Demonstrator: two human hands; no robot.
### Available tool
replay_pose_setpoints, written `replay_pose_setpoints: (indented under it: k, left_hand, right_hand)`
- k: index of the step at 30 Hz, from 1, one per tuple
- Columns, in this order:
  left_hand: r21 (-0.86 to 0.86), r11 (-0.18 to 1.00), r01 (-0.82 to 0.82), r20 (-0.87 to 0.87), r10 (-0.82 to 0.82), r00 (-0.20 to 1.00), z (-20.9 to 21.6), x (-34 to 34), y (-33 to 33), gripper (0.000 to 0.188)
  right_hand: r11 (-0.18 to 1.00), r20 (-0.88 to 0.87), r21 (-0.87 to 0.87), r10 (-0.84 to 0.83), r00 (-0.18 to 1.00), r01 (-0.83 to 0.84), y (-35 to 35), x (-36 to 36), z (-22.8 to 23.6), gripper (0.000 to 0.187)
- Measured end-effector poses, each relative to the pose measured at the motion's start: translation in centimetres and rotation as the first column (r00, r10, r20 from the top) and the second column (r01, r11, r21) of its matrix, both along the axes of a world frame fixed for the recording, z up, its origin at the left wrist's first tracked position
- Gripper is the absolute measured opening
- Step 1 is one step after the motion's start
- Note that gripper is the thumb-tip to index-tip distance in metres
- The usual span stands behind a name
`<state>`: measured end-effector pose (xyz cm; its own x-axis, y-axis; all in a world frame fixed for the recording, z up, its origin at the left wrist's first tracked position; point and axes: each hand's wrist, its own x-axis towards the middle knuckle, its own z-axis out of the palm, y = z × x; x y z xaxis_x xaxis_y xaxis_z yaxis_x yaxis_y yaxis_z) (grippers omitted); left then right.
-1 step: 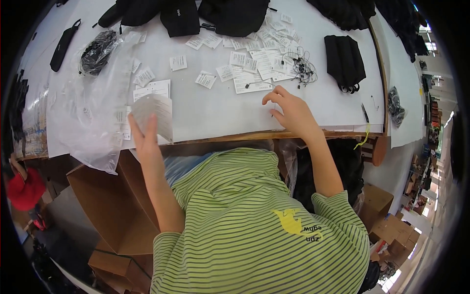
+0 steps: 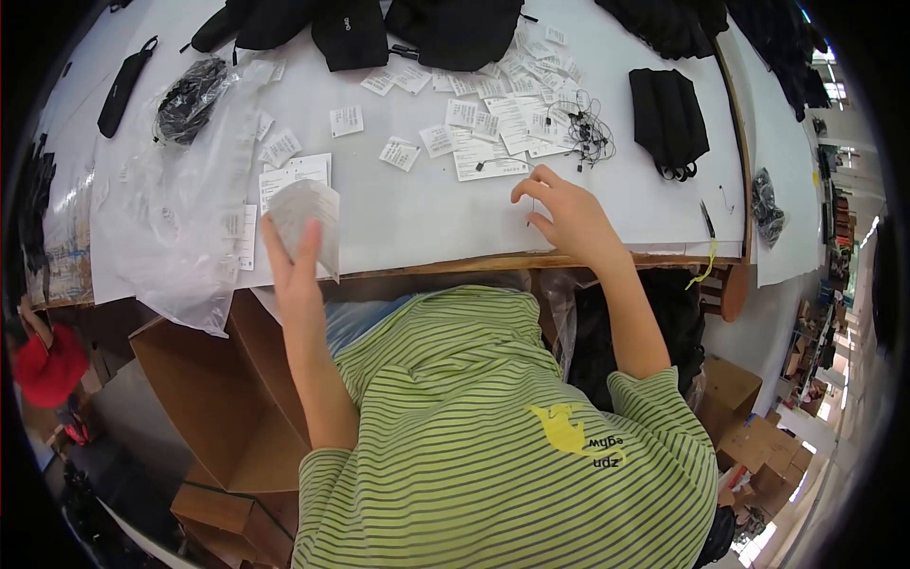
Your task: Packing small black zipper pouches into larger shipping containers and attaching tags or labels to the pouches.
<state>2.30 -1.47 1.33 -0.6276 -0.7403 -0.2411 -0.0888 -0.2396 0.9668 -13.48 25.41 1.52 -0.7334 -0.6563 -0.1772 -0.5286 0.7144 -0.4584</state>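
My left hand (image 2: 301, 275) holds a pale printed card (image 2: 327, 237) between thumb and fingers, tilted over the near edge of the table. Beneath and behind it lie more printed cards (image 2: 296, 172). My right hand (image 2: 576, 220) is raised over the table with thumb and forefinger curled together. A thin black tag string (image 2: 502, 162) runs to its fingertips, one small dark end lying by a white sheet and another hanging below the fingers. Beyond that hand, a tangle of black tag strings (image 2: 590, 133) rests by the scattered small white labels (image 2: 462, 114).
Black fabric bags (image 2: 455, 33) are heaped at the far side, and a folded black bag (image 2: 668, 119) lies right. A clear plastic bag (image 2: 171, 228) covers the left. Snips (image 2: 707, 219) with a yellow cord lie near the right edge. An open cardboard box (image 2: 223, 398) stands below the table.
My left hand and its card have shifted slightly to the right. The right hand has barely moved, still with the string at its fingertips.
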Motion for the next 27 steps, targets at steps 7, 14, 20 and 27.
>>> replay_pose_setpoints:
  k: [7,14,20,27]
  left_hand:
    - [0.104,0.883,0.458,0.002,-0.461,0.887,0.9,-0.8,3.1,0.076]
    - [-0.013,0.869,0.494,-0.045,-0.494,0.868,1.9,-1.5,6.2,0.059]
    - [-0.521,0.728,0.445,0.036,-0.503,0.864,2.7,-1.3,7.0,0.022]
    - [-0.423,0.836,0.351,0.004,-0.385,0.923,3.3,-0.5,7.4,0.02]
  right_hand:
    - [0.975,-0.06,0.13,0.19,0.98,-0.181,2.3,-0.3,-1.7,0.015]
    - [0.893,0.386,-0.417,0.007,0.922,0.168,-1.9,3.5,2.2,0.008]
    - [0.745,0.557,-0.546,-0.017,0.83,0.382,-5.3,6.2,3.9,0.01]
    - [0.673,0.426,-0.627,-0.126,0.896,0.393,-5.7,6.4,5.5,0.006]
